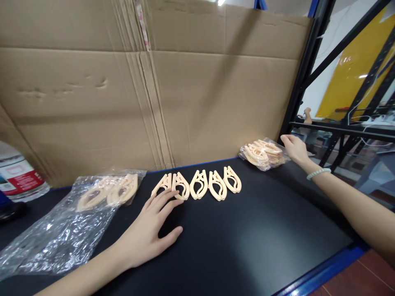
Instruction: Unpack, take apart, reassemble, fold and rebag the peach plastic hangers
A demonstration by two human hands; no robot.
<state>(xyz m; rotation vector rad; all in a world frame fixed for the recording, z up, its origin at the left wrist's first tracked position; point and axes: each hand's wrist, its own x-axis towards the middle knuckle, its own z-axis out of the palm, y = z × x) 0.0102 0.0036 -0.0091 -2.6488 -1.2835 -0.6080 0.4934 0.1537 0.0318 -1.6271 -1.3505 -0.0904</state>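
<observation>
Several beige folded travel hangers (pixel 199 185) lie in a row on the black tabletop. My left hand (pixel 151 230) is open, fingers spread, with its fingertips over the two leftmost hangers (pixel 181 185). At the back right, my right hand (pixel 295 149) is closed at the edge of a clear plastic bag (pixel 264 154), which holds more beige hangers stacked together. It looks to have hold of the bag's edge, though its fingertips are partly hidden. Left of the row, another clear plastic bag (pixel 68 230) lies flat, with beige hangers (pixel 123 190) inside its far end.
Cardboard panels (pixel 216 102) stand along the table's back edge. A large bottle with a red label (pixel 21 174) is at the far left, beside a dark object (pixel 12 209). A black metal frame (pixel 304 74) rises at the right. The table has a blue edge (pixel 324 269).
</observation>
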